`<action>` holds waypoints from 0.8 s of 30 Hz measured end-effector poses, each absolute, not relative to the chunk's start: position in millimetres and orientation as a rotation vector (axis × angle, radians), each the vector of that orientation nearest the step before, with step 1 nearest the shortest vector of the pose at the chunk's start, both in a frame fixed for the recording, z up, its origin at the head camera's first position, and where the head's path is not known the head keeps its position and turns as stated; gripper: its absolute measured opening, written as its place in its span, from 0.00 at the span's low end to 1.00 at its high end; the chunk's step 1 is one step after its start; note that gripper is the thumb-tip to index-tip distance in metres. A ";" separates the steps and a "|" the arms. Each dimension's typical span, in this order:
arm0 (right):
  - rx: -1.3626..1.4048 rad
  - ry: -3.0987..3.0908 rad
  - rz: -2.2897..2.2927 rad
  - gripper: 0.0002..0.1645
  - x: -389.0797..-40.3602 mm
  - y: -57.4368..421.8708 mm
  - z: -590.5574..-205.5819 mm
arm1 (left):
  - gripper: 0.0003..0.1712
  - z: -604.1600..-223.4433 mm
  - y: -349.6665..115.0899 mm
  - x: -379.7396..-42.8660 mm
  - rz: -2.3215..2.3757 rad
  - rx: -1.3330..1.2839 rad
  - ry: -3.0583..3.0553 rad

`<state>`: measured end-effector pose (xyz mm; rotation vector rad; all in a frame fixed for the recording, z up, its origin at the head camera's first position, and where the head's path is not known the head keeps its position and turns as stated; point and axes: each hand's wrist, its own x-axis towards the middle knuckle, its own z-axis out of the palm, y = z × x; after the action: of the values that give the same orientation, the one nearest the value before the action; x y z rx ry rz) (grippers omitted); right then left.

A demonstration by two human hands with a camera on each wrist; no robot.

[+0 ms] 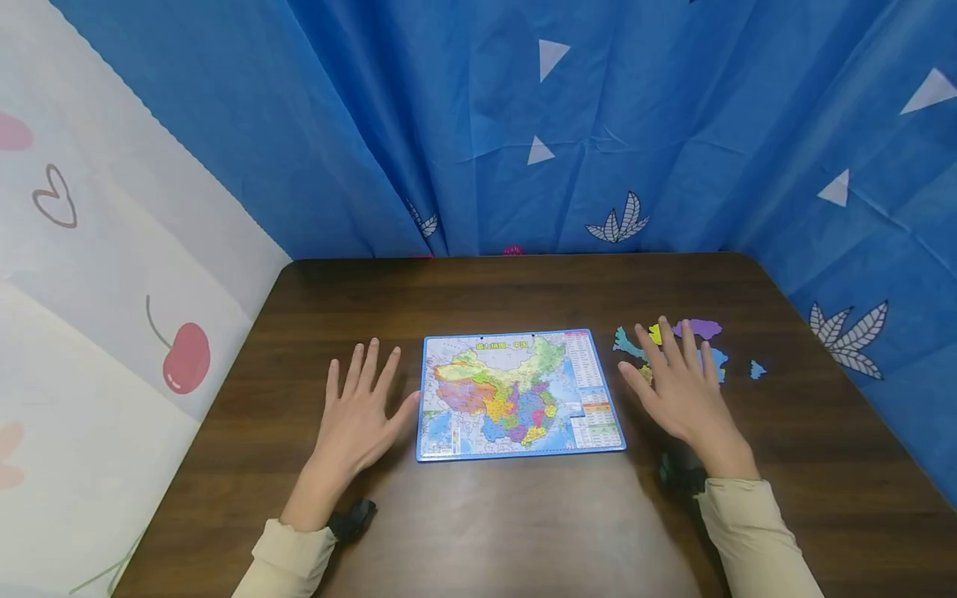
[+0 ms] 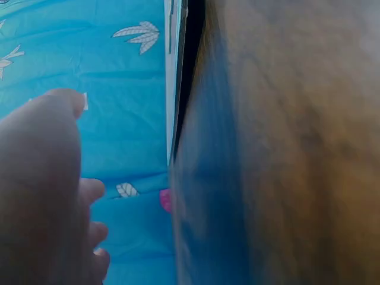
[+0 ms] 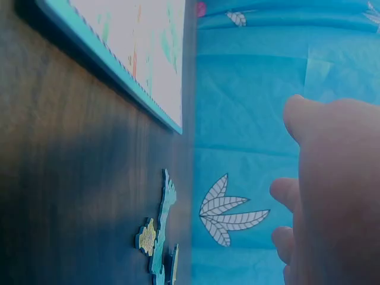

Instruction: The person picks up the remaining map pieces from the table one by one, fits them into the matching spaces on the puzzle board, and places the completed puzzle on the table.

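A map puzzle board (image 1: 495,407) with a blue rim lies flat on the table, showing a coloured map and printed tables along its right side. To its left, my left hand (image 1: 360,419) is spread with fingers straight, the thumb tip close to the board's edge. My right hand (image 1: 686,403) is spread too, palm down, above several loose puzzle pieces right of the board. Among them are a teal piece (image 1: 626,342), a yellow piece (image 1: 655,334), a purple piece (image 1: 704,329) and a small blue piece (image 1: 758,369). The hand partly hides others. Neither hand holds anything.
The dark wooden table (image 1: 493,515) has rounded far corners. A blue patterned curtain (image 1: 478,124) hangs behind it, and a white sheet with cherry prints (image 1: 134,274) runs along the left. Dark wrist devices (image 1: 351,521) sit under both wrists.
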<state>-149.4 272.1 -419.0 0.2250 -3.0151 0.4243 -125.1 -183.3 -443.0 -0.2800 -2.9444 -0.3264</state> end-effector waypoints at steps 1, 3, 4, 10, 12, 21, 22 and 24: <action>0.223 -3.020 0.432 0.49 -151.9 272.6 -418.4 | 0.49 -442.7 -182.1 -126.9 -0.339 -0.289 -2.939; 0.220 -3.024 0.437 0.49 -156.5 273.4 -417.6 | 0.48 -441.9 -180.0 -130.7 -0.364 -0.310 -2.928; 0.218 -3.027 0.440 0.49 -158.5 273.8 -417.6 | 0.48 -441.4 -179.0 -132.5 -0.373 -0.317 -2.927; 0.193 -3.023 0.471 0.50 -167.5 278.4 -425.6 | 0.49 -444.8 -171.3 -142.0 -0.422 -0.321 -2.957; 0.182 -3.009 0.481 0.50 -169.5 280.2 -431.2 | 0.50 -448.4 -168.2 -144.5 -0.421 -0.333 -2.971; 0.153 -2.916 0.488 0.46 -175.2 291.2 -452.2 | 0.50 -463.1 -159.3 -146.4 -0.494 -0.436 -2.986; 0.148 -2.908 0.483 0.46 -175.7 292.4 -452.9 | 0.50 -464.1 -159.5 -146.0 -0.507 -0.446 -2.985; 0.140 -2.899 0.477 0.45 -176.3 294.4 -453.2 | 0.50 -465.8 -160.1 -145.4 -0.535 -0.463 -2.987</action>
<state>-176.3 294.4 -453.2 0.1402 -2.8988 0.4766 -145.4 -160.1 -465.8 -0.4631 -2.9871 -0.5348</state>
